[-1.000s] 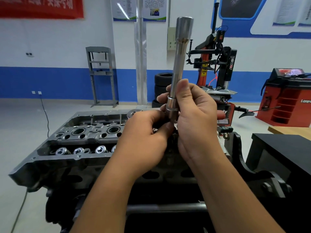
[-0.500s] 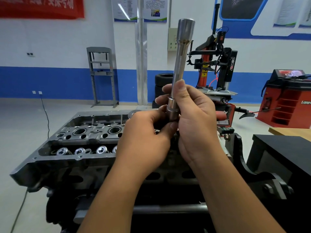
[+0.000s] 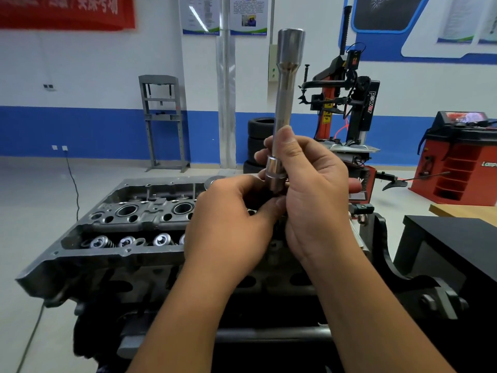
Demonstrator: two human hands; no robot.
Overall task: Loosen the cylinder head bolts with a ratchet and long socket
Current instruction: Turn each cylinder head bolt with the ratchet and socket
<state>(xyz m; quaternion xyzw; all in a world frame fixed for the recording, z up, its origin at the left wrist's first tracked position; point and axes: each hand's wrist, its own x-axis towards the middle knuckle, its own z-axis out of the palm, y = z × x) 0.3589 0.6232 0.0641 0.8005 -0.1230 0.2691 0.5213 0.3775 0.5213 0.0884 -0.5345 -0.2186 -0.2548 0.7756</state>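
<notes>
- Nearest to view, two bare forearms reach up from the bottom edge and meet over the middle of the engine.
- The left hand (image 3: 231, 219) is curled, its fingertips pinching something dark just below the long socket's base; that piece is too hidden to name.
- The right hand (image 3: 314, 189) wraps the lower part of the long socket (image 3: 285, 103), thumb laid up along the shaft and fingers curled behind it.
- The socket stands nearly upright, wide open end at the top, a bright stepped collar at the bottom between the two hands.
- Under the hands lies the cylinder head (image 3: 129, 224), grey cast metal with round bores and a row of valve springs (image 3: 129, 241) along the near side; it sits on a dark engine stand (image 3: 419, 278).
- To the right, a black bench (image 3: 457, 238) with a wooden tabletop (image 3: 462, 211) behind it.
- Farther back stand a grey shop press (image 3: 164, 122), stacked tyres (image 3: 259, 141), a tyre changer (image 3: 347, 103) and a red wheel balancer (image 3: 457, 157).
- A black cable (image 3: 72, 179) runs down from wall sockets on the blue-banded wall, and a red banner (image 3: 67, 12) hangs at the upper left.
</notes>
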